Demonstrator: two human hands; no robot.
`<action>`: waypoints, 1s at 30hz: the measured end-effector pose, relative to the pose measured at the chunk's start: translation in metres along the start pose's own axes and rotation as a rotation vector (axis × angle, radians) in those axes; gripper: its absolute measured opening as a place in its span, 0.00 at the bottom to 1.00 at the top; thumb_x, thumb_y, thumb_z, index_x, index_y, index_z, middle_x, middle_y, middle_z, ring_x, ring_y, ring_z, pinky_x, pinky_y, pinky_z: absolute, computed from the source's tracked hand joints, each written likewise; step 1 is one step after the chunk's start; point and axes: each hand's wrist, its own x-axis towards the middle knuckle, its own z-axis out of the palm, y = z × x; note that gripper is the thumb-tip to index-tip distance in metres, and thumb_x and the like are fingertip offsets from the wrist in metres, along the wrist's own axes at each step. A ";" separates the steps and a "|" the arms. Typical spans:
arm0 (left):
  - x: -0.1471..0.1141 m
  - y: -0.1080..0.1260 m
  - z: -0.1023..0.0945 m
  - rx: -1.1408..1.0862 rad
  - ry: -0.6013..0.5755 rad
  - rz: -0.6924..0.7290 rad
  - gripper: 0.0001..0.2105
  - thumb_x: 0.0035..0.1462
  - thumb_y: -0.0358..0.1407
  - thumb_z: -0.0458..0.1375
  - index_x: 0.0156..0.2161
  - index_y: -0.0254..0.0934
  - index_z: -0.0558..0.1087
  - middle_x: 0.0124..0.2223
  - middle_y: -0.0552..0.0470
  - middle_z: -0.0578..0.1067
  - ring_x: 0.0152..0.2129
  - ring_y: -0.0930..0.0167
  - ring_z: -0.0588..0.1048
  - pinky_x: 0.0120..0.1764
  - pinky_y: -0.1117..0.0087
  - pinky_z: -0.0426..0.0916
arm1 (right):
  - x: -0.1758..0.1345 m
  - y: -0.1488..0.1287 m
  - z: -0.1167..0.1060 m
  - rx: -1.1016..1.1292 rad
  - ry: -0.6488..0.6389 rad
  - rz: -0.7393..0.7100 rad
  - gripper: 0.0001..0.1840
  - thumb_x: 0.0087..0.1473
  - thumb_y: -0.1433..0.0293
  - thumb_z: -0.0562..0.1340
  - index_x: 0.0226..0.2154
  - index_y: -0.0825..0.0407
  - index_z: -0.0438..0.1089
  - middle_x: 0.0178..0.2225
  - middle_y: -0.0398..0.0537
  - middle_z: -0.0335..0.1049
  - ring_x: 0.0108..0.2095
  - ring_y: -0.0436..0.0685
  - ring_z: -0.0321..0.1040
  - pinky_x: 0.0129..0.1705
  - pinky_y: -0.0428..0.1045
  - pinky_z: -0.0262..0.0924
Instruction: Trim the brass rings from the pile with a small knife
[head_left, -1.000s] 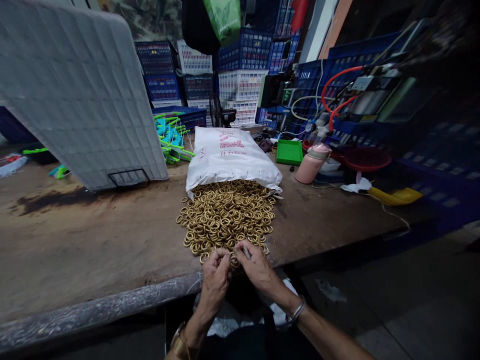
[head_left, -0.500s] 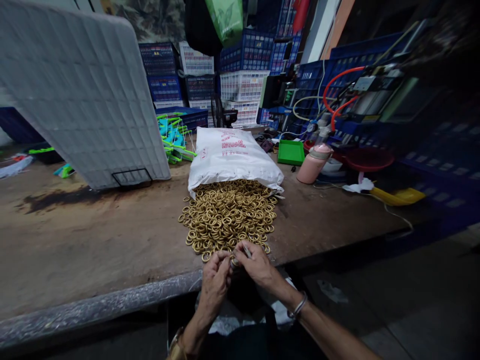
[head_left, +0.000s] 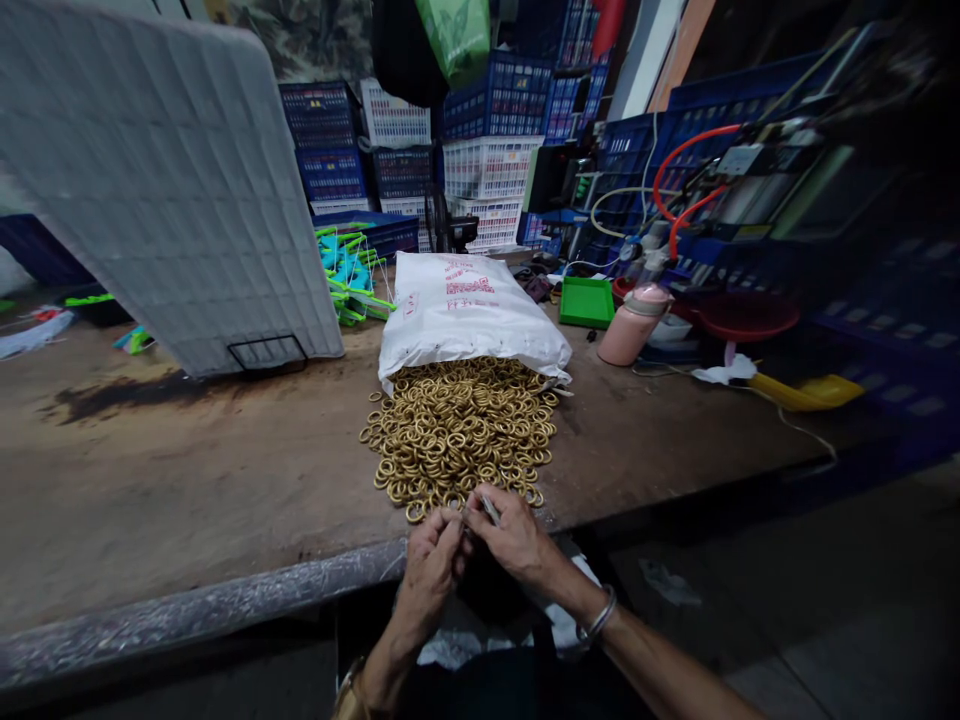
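A heap of brass-coloured rings point(head_left: 457, 440) spills from the mouth of a white printed sack point(head_left: 472, 310) toward the near edge of the table. Just in front of the heap, my left hand point(head_left: 433, 560) is closed in a pinch, and its fingers hide whatever is in them. My right hand point(head_left: 517, 540) is closed around a slim grey metal tool point(head_left: 490, 510), whose exact kind is too small to make out. The fingertips of both hands meet, or nearly meet, over the table edge.
A tall pale ribbed panel point(head_left: 180, 200) stands on the left. Bright green and blue plastic pieces point(head_left: 352, 275) lie behind it. To the right are a green tray point(head_left: 586, 302), a pink bottle point(head_left: 636, 325) and a yellow scoop point(head_left: 806, 390). Stacked crates point(head_left: 491, 165) fill the back.
My hands have drawn slightly closer together at the fingertips. A ring that showed between them is now hidden. The view has shifted a little; the heap and sack look unchanged.
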 end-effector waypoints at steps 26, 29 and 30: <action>-0.005 0.003 0.005 -0.234 0.038 -0.103 0.13 0.46 0.42 0.59 0.33 0.35 0.65 0.21 0.59 0.66 0.12 0.83 0.57 0.15 0.81 0.44 | -0.016 0.004 0.006 -0.550 -0.131 -0.028 0.13 0.45 0.79 0.49 0.34 0.53 0.62 0.29 0.47 0.68 0.29 0.52 0.62 0.29 0.45 0.45; -0.005 0.004 0.006 -0.225 0.053 -0.110 0.13 0.45 0.41 0.59 0.30 0.35 0.64 0.20 0.60 0.65 0.12 0.84 0.55 0.15 0.82 0.43 | -0.017 0.005 0.011 -0.623 -0.095 0.016 0.11 0.48 0.77 0.50 0.36 0.53 0.61 0.30 0.49 0.69 0.30 0.53 0.63 0.30 0.46 0.45; -0.006 0.005 0.006 -0.227 0.048 -0.108 0.13 0.45 0.42 0.59 0.30 0.35 0.64 0.20 0.61 0.64 0.12 0.84 0.55 0.15 0.82 0.43 | -0.017 0.006 0.013 -0.643 -0.086 0.018 0.11 0.48 0.77 0.50 0.36 0.53 0.61 0.31 0.49 0.69 0.31 0.53 0.63 0.30 0.46 0.45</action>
